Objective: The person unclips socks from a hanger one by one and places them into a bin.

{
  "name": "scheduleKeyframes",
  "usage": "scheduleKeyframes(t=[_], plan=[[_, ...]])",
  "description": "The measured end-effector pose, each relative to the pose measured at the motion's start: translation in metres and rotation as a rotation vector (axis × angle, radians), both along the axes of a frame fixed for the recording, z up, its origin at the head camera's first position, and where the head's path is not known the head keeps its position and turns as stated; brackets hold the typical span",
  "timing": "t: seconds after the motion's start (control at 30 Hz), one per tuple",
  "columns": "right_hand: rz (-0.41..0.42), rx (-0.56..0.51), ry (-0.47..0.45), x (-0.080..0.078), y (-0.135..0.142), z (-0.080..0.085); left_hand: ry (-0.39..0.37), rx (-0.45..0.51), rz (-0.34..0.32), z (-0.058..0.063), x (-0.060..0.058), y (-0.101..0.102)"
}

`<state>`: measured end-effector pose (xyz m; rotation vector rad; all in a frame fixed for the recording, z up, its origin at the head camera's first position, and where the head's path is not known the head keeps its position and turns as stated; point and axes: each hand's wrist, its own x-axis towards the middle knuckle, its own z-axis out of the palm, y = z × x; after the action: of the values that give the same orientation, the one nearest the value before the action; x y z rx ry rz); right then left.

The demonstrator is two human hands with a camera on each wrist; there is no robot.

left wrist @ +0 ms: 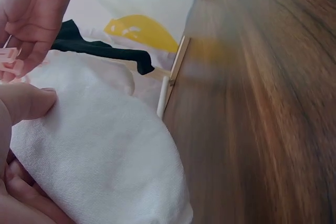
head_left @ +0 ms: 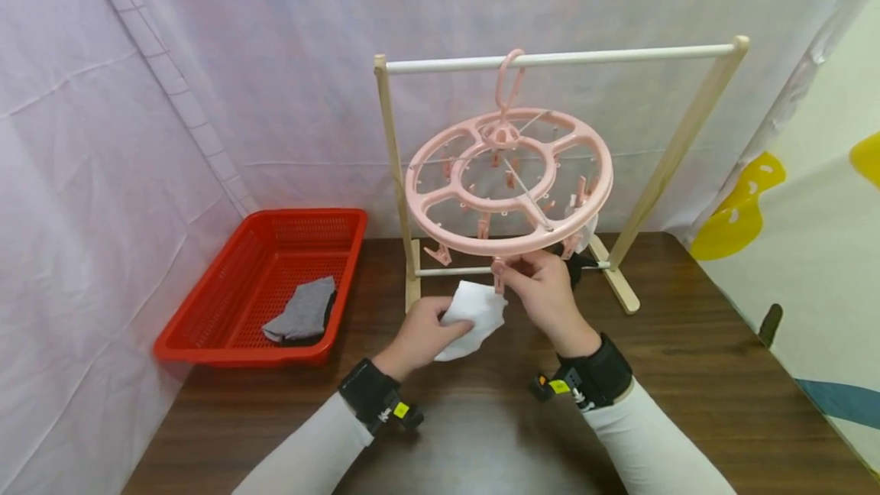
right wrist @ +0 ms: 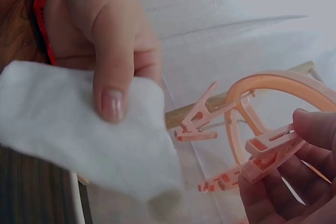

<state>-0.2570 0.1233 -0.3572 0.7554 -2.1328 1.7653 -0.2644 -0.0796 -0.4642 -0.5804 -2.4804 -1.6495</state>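
Note:
My left hand [head_left: 424, 336] pinches a small white sock [head_left: 479, 317] between thumb and fingers, just below the near rim of a round pink clip hanger [head_left: 440, 237]. My right hand [head_left: 546, 298] squeezes a pink clothespin [right wrist: 273, 148] that hangs from this rim. In the right wrist view, the sock's edge is apart from the clothespin's jaws. A dark sock [left wrist: 102, 48] hangs behind in the left wrist view, and something white [head_left: 587, 234] hangs at the hanger's right side, partly hidden by the rim.
The hanger hooks over the white rod [head_left: 619, 56] of a wooden stand [head_left: 677, 151]. On the left of the brown table [head_left: 687, 373], a red basket [head_left: 206, 296] holds a folded grey garment [head_left: 302, 310] with something dark under it. Other pink clips [head_left: 438, 254] dangle around the hanger.

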Motion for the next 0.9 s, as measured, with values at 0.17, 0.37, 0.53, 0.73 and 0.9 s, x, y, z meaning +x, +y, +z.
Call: scheduleKeyframes(t=[0.17,0.37,0.53,0.73,0.9], plan=[[-0.017,0.014,0.021,-0.001,0.0,0.0,0.02,-0.012,0.041,0.007,0.008,-0.012],[-0.004,0.0,0.017,-0.001,0.0,-0.001,0.0,-0.043,0.062,0.01,0.017,-0.025],[-0.025,-0.003,0.002,0.0,-0.001,0.001,0.016,-0.045,0.062,0.014,0.023,-0.038],[-0.036,-0.015,-0.013,-0.001,0.0,-0.002,0.073,-0.015,0.088,0.023,0.03,-0.052],[-0.039,-0.015,-0.027,-0.002,0.0,-0.004,0.074,-0.003,0.097,0.031,0.031,-0.06]])
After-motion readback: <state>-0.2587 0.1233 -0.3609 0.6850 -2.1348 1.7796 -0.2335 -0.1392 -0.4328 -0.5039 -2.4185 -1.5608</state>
